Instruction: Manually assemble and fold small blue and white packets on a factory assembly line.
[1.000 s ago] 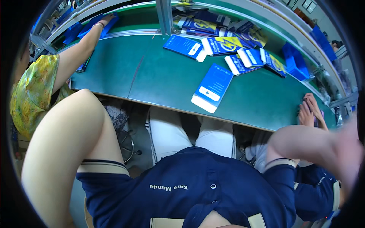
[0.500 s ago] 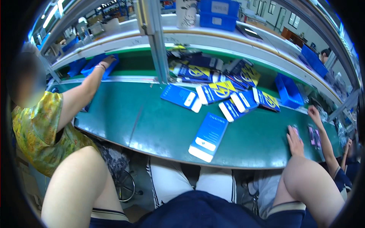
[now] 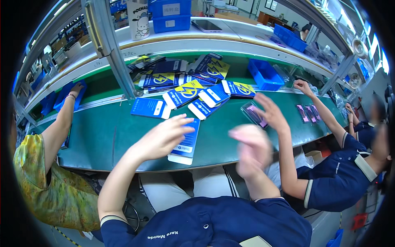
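My left hand (image 3: 162, 138) hovers over a flat blue and white box (image 3: 190, 142) and hides part of it. Its fingers are stretched and apart, and nothing shows in them. Above the table's front edge, my right hand (image 3: 251, 148) is smeared by motion, so its fingers cannot be made out. Beyond my hands lie a flat blue box (image 3: 150, 108), a yellow and blue box (image 3: 184, 94) and other boxes, overlapping in a loose heap (image 3: 168, 78).
At right, a co-worker's hand (image 3: 269, 111) is over a clear pack with a pink piece (image 3: 256, 116); more pink packs (image 3: 308, 113) lie beyond. A blue bin (image 3: 265, 76) stands behind. Another person's hand (image 3: 76, 88) reaches into a blue bin at far left. A metal post (image 3: 109, 49) rises behind the table.
The view has turned right, so the table's things appear further left. My forearms have lifted and both hands now show above the table and its front edge. The blue box still lies there.
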A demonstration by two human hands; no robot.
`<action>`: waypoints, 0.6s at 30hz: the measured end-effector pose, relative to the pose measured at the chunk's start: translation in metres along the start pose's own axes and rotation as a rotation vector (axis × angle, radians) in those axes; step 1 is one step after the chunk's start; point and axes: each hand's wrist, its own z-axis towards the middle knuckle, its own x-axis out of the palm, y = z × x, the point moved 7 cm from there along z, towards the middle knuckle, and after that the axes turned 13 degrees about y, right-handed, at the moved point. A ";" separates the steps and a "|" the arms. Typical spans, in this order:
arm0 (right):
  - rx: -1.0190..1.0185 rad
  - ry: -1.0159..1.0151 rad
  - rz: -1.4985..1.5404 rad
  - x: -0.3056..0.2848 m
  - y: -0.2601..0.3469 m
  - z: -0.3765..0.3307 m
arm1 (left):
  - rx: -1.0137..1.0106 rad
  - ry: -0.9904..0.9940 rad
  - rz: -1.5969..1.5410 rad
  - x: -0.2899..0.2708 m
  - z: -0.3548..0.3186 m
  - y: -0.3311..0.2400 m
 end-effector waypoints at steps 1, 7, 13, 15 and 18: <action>0.162 0.118 -0.105 0.019 -0.013 0.004 | -0.018 0.100 0.162 0.027 0.009 0.012; 0.471 0.371 -0.880 -0.036 -0.111 -0.042 | -0.122 0.200 0.329 0.052 0.025 0.010; 0.880 0.423 -0.891 -0.083 -0.156 -0.090 | -0.687 0.104 0.265 0.047 0.018 0.045; 0.865 0.374 -0.819 -0.064 -0.132 -0.090 | -0.514 0.033 0.217 0.048 0.010 0.038; 0.826 0.374 -0.544 -0.032 -0.113 -0.077 | -0.281 0.054 0.277 0.056 -0.001 0.015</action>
